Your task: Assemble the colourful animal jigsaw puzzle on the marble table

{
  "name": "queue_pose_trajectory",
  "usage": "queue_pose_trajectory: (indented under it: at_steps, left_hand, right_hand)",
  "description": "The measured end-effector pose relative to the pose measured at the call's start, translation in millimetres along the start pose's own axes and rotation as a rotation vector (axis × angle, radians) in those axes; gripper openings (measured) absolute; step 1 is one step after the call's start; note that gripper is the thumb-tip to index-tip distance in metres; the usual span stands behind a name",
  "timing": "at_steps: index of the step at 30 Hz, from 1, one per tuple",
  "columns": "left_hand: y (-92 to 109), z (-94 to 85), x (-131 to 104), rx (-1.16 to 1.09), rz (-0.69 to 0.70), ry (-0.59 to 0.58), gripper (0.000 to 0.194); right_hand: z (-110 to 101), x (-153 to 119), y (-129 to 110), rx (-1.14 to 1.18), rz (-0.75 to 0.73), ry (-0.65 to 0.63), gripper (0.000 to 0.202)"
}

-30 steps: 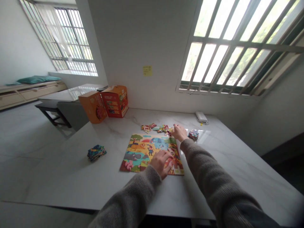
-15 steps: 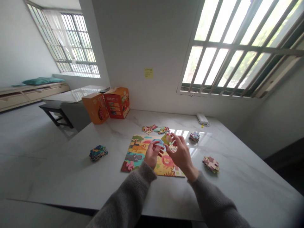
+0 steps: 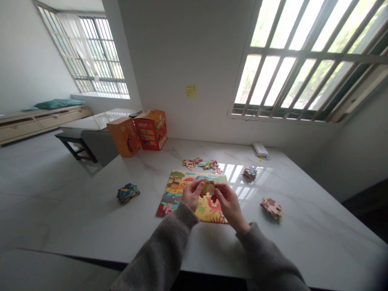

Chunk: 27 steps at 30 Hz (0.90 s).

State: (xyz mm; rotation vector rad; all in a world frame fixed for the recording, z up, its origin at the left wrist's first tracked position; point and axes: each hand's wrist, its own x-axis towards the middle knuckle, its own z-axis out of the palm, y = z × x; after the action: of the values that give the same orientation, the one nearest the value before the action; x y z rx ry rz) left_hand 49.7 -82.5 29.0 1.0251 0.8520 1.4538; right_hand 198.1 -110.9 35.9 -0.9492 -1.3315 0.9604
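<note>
Between my two hands is a small yellow-green puzzle piece [image 3: 208,187], held up over an animal-picture puzzle board [image 3: 174,200]. My left hand [image 3: 192,194] pinches the piece's left edge between thumb and fingers. On its right edge, my right hand [image 3: 226,200] is closed as well. The board lies flat on the table beneath both hands, showing trees, a hippo and a lion; my hands hide part of its middle and right side. Loose puzzle pieces [image 3: 209,164] lie just beyond the board's far edge.
Stacks of puzzle pieces rest at left [image 3: 127,192], at right [image 3: 270,208] and farther back [image 3: 250,173]. Orange boxes [image 3: 151,130] stand at the table's back left. A white power strip [image 3: 261,150] lies near the wall, which bears a yellow note [image 3: 191,91].
My right hand, spread wider before, has come down and closed on the piece. My left fingers have closed on it too, and the piece now faces me between both hands.
</note>
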Motion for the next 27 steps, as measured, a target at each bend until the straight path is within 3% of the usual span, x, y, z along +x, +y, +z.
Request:
queue_pose_trajectory:
  at_steps: [7, 13, 18, 23, 27]
  left_hand:
    - [-0.7, 1.9, 0.3, -0.06, -0.017, 0.044, 0.042]
    - [-3.7, 3.7, -4.4, 0.09, 0.0, -0.071, 0.036]
    - [-7.8, 7.2, -7.7, 0.074, -0.044, -0.223, 0.054]
    - [-2.1, 8.7, -7.8, 0.028, 0.033, -0.152, 0.059]
    - [-0.7, 9.1, -8.8, 0.021, 0.032, -0.148, 0.056]
  right_hand:
    - [-1.4, 0.7, 0.9, -0.037, 0.006, 0.068, 0.03]
    - [-9.6, 3.9, 3.1, -0.064, -0.016, 0.13, 0.034]
    - [-16.6, 7.2, 2.6, 0.003, -0.024, 0.226, 0.033]
    - [-13.2, 5.9, 1.0, -0.024, -0.07, 0.095, 0.033]
    - [-11.2, 5.2, 5.6, -0.097, -0.095, 0.076, 0.028]
